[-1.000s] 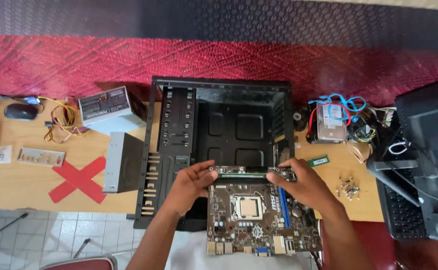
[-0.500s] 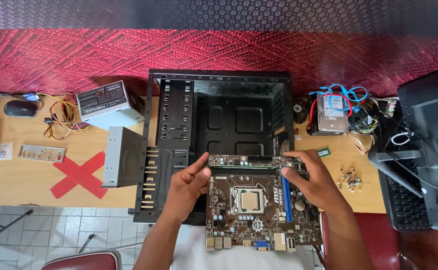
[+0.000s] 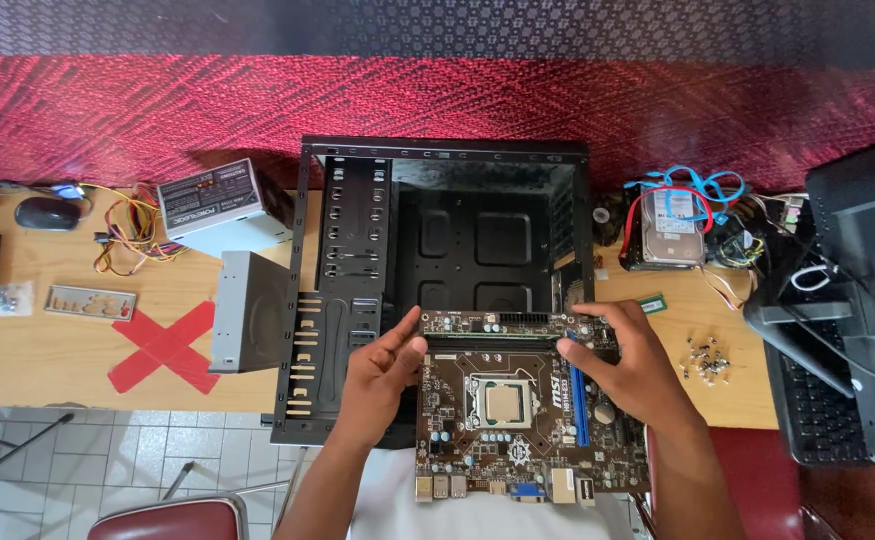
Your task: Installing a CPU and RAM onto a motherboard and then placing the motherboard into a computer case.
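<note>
A brown motherboard with a silver processor socket at its centre and a blue slot on its right is held level over the near edge of an open black computer case. My left hand grips the board's left edge, thumb and forefinger near its far left corner. My right hand grips the right edge, fingers on the far right corner. The board's port side faces me and its far edge reaches over the case's lower rim.
On the wooden table lie a grey power supply with coloured wires, a grey optical drive, a red tape cross, a metal port plate, a mouse, a hard drive with cables, loose screws and a black side panel.
Both hands have carried the motherboard a little farther away from me, toward the case opening. My left thumb has risen to the board's far left corner.
</note>
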